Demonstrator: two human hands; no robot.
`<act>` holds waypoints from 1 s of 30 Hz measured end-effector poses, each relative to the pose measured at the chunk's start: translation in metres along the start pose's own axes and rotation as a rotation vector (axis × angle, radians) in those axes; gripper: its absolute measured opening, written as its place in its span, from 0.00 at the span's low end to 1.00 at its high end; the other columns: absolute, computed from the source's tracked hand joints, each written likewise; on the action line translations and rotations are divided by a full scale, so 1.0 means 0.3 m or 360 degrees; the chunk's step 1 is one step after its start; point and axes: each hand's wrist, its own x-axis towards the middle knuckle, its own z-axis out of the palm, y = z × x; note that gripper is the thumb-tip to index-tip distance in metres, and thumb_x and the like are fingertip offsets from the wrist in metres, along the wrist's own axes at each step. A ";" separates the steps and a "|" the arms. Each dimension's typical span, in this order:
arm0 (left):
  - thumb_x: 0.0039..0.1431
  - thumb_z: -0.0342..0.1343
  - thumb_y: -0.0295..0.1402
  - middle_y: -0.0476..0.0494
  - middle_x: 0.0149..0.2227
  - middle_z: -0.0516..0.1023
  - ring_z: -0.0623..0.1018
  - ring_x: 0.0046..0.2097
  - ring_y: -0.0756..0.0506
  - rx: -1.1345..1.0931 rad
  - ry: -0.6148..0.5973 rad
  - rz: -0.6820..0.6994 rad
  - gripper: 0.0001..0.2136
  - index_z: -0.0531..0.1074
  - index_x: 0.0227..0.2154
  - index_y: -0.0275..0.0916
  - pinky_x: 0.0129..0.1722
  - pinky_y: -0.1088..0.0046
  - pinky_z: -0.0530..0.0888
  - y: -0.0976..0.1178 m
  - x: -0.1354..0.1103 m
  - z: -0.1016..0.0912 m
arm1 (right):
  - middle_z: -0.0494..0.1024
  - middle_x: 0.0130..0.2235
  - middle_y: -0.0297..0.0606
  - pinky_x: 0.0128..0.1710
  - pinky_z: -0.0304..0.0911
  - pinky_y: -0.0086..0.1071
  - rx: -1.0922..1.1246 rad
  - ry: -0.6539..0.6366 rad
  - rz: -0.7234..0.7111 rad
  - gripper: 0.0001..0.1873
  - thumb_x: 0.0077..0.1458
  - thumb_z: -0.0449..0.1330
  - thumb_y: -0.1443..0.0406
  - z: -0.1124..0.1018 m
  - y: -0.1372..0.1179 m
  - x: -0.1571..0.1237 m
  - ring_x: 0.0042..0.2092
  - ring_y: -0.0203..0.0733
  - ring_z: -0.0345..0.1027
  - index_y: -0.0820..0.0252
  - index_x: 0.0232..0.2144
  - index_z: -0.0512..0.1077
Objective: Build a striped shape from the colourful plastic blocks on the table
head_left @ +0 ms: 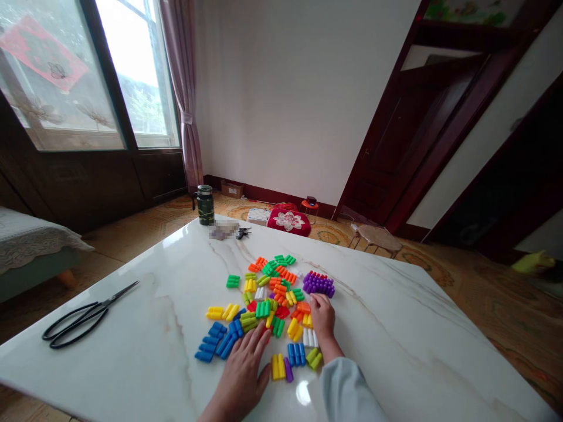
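Note:
Several small plastic building blocks (268,305) in blue, yellow, green, orange, red, white and purple lie scattered on a white marble table (396,328). My left hand (244,366) lies flat with fingers stretched out, its fingertips touching blue blocks (220,341) and the red one beside them. My right hand (322,316) rests at the right edge of the pile, fingers curled down onto orange and yellow blocks, just below a row of joined purple blocks (318,283). Whether the right hand grips a block is hidden.
Black scissors (85,316) lie near the table's left edge. A dark green flask (204,205) and keys (241,232) stand at the far corner. Beyond are a red cushion (289,221), a small stool (378,237), a bed (30,246) at left and a dark wooden door (413,135).

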 end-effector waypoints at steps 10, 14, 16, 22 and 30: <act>0.60 0.49 0.33 0.42 0.67 0.56 0.64 0.63 0.40 -0.0055 -0.0105 -0.0039 0.29 0.55 0.64 0.44 0.58 0.59 0.66 0.016 0.009 -0.035 | 0.80 0.37 0.48 0.43 0.66 0.38 0.0074 0.0047 0.0088 0.21 0.51 0.50 0.54 -0.018 -0.005 0.003 0.39 0.48 0.72 0.62 0.29 0.77; 0.60 0.49 0.34 0.42 0.67 0.55 0.63 0.63 0.39 -0.0076 -0.0147 -0.0079 0.28 0.55 0.64 0.44 0.58 0.57 0.66 0.017 0.007 -0.034 | 0.79 0.33 0.47 0.37 0.66 0.37 0.0083 0.0026 0.0068 0.22 0.53 0.49 0.52 -0.038 -0.053 -0.003 0.34 0.46 0.71 0.63 0.28 0.75; 0.60 0.49 0.34 0.42 0.67 0.55 0.63 0.63 0.39 -0.0096 -0.0151 -0.0089 0.28 0.55 0.64 0.43 0.57 0.57 0.67 0.017 0.005 -0.032 | 0.78 0.33 0.46 0.37 0.65 0.36 0.0082 -0.0032 -0.0009 0.21 0.55 0.49 0.54 -0.037 -0.114 -0.020 0.34 0.45 0.70 0.62 0.29 0.75; 0.57 0.52 0.33 0.36 0.69 0.48 0.55 0.67 0.37 -0.0122 -0.0036 -0.0127 0.31 0.54 0.64 0.39 0.61 0.55 0.62 0.014 0.000 -0.013 | 0.77 0.46 0.39 0.52 0.57 0.34 -0.0285 -0.0711 -0.0531 0.17 0.54 0.51 0.70 0.015 -0.366 -0.054 0.50 0.42 0.65 0.55 0.42 0.75; 0.56 0.52 0.33 0.33 0.67 0.51 0.57 0.66 0.35 -0.0166 -0.0044 -0.0111 0.31 0.55 0.63 0.37 0.60 0.52 0.64 0.009 -0.005 0.002 | 0.74 0.48 0.49 0.50 0.56 0.43 -0.0887 -0.1064 -0.0350 0.25 0.49 0.54 0.73 0.123 -0.450 -0.037 0.52 0.53 0.64 0.61 0.51 0.70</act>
